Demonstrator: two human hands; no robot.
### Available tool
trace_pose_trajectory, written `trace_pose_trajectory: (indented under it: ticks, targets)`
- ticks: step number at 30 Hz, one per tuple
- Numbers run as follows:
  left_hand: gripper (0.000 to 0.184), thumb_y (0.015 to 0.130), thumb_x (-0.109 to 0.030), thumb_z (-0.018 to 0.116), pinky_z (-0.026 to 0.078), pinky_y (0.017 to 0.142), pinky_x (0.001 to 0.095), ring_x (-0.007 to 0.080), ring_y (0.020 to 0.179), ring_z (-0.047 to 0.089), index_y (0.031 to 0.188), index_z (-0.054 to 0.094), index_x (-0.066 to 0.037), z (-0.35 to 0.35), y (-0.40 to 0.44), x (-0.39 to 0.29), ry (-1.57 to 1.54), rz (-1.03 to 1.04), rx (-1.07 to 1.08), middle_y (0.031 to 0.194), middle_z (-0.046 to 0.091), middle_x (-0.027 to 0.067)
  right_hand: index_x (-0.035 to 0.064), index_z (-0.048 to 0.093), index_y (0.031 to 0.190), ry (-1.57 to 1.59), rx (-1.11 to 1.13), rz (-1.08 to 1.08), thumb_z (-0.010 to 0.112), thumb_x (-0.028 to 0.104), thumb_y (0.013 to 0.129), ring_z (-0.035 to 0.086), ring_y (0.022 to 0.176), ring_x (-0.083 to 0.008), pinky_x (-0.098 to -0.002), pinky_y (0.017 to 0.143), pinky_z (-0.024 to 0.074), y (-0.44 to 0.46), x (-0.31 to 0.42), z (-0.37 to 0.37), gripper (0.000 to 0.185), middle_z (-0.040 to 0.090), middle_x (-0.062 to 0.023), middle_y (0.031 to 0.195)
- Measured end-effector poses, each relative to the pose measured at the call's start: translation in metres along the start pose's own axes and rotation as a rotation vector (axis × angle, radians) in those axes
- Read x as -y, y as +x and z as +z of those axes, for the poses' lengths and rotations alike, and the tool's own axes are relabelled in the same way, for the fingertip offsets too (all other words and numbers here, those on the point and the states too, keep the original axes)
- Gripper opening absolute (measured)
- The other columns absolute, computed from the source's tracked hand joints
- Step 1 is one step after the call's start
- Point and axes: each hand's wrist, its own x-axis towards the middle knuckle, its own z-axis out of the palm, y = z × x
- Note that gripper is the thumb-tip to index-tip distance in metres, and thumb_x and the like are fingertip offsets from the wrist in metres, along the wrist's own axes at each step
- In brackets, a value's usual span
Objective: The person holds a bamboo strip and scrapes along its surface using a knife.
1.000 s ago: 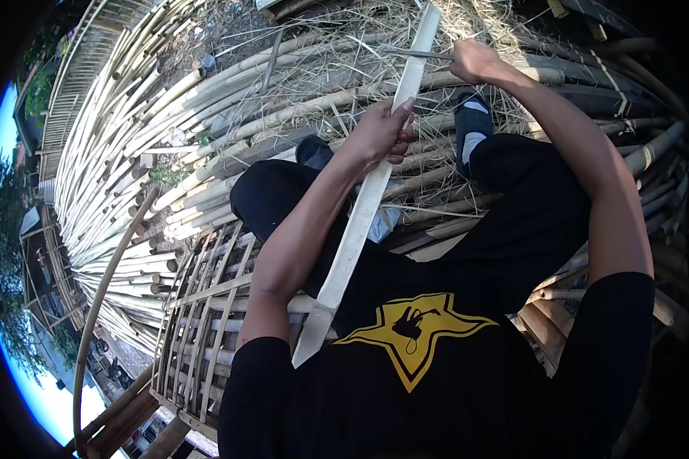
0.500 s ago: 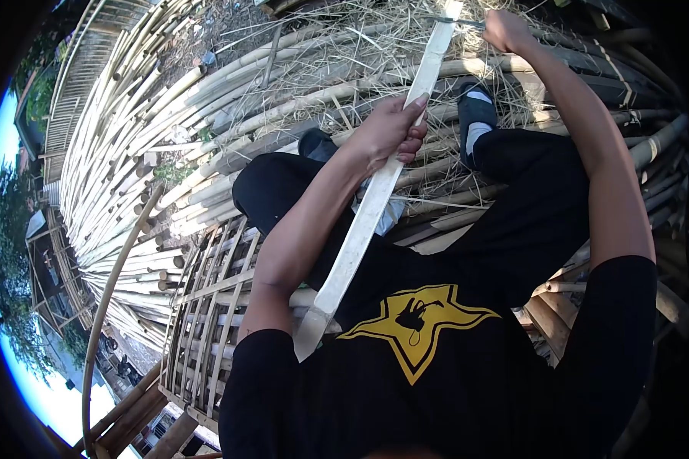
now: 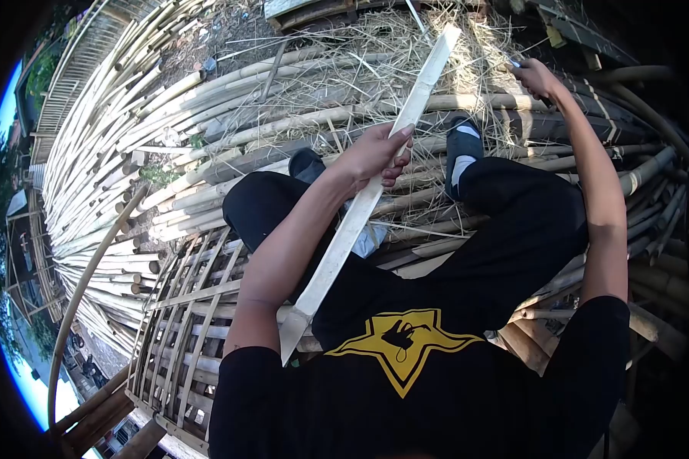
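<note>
A long, pale bamboo strip (image 3: 346,229) slants from beside my left upper arm out past my knees. My left hand (image 3: 375,157) is closed around its middle, thumb lying along the upper face. Off to the right of the strip's far end, my right hand (image 3: 536,79) grips a knife (image 3: 515,65). Only a short bit of its blade and the dark butt of its handle show; the fingers cover the rest. Blade and strip are apart.
Thin shavings (image 3: 482,69) litter the ground around my feet. Many bamboo poles (image 3: 230,96) lie spread to the left and beneath me. A slatted bamboo frame (image 3: 184,329) stands by my left side, and a curved pole (image 3: 92,298) rises beyond it.
The knife was across the strip's far end; my right hand has moved it right, off the strip. The far tip now shows, and my left hand keeps its grip. The view has shifted slightly.
</note>
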Motion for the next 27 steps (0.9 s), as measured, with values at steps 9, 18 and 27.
trace_pose_trajectory:
  ticks: [9, 18, 27]
  targets:
    - [0.031, 0.096, -0.039, 0.047, 0.028, 0.035, 0.0208, 0.0043, 0.038, 0.031, 0.091, 0.042, -0.009, -0.012, 0.010, 0.005, 0.010, 0.028, -0.119, 0.058, 0.038, -0.0029, -0.0006, 0.054, 0.096, -0.291, 0.047, -0.727, 0.039, 0.036, 0.098, 0.052, 0.061, -0.0276, -0.0400, 0.062, 0.0420, -0.016, 0.080, 0.070, 0.039, 0.054, -0.0131, 0.070]
    - [0.027, 0.098, -0.031, 0.044, 0.029, 0.035, 0.0246, 0.0077, 0.039, 0.034, 0.090, 0.041, -0.006, -0.011, 0.009, 0.008, 0.078, 0.023, -0.169, 0.059, 0.040, 0.0001, -0.0006, 0.056, 0.092, -0.271, 0.112, -0.666, 0.036, 0.037, 0.098, 0.054, 0.065, -0.0388, -0.0472, 0.066, 0.0420, -0.048, 0.101, 0.098, 0.043, 0.056, -0.0212, 0.068]
    - [0.025, 0.098, -0.029, 0.045, 0.028, 0.035, 0.0245, 0.0070, 0.039, 0.035, 0.089, 0.041, -0.006, -0.005, 0.009, 0.013, 0.233, 0.035, -0.208, 0.057, 0.039, -0.0012, -0.0011, 0.061, 0.087, -0.529, 0.029, -0.495, 0.033, 0.038, 0.098, 0.058, 0.073, -0.0412, -0.0493, 0.071, 0.0450, -0.023, 0.077, 0.090, 0.049, 0.060, -0.0232, 0.071]
